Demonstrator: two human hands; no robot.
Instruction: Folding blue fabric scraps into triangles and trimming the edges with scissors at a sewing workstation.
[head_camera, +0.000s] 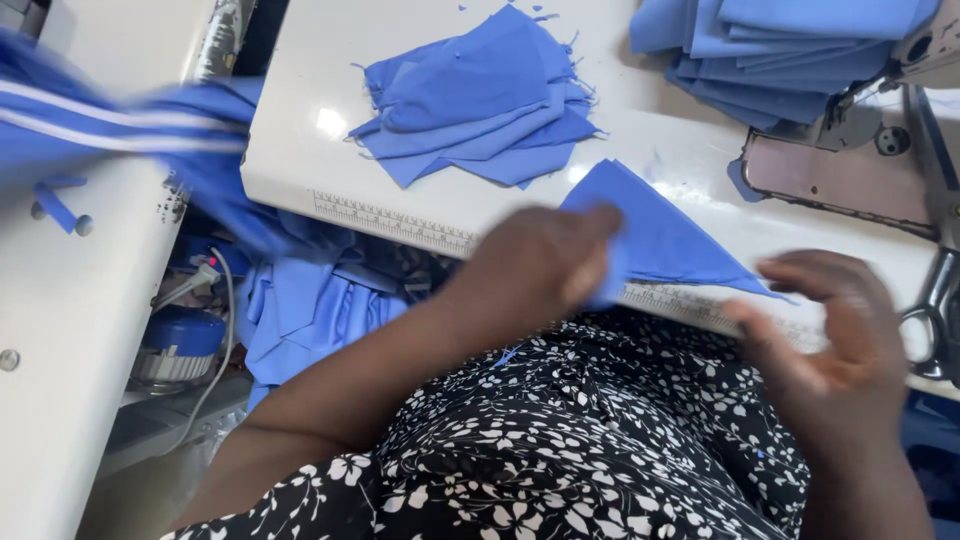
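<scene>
Blue triangular fabric piece (655, 235) lay at the near edge of the white sewing table (300, 150), pinched at its left corner by the left hand (540, 265). Right hand (830, 320) hovered open just right of it, holding nothing. Farther back on the table sat a heap of blue cut pieces (480, 100); scissors (935, 300) lay at the table's right end.

Your left hand (545, 262) blurred; fingers (590, 275) cover lower left corner of blue triangle piece (665, 240), so grip unclear. Your right hand (835, 330) blurred too, wrist cut by bottom edge. Folded blue stack (780, 50) cut by top edge, upper right. Scissors (935, 310) cut by right edge. Striped blue cloth (110, 125), upper left, smeared by motion, runs off left edge.
</scene>
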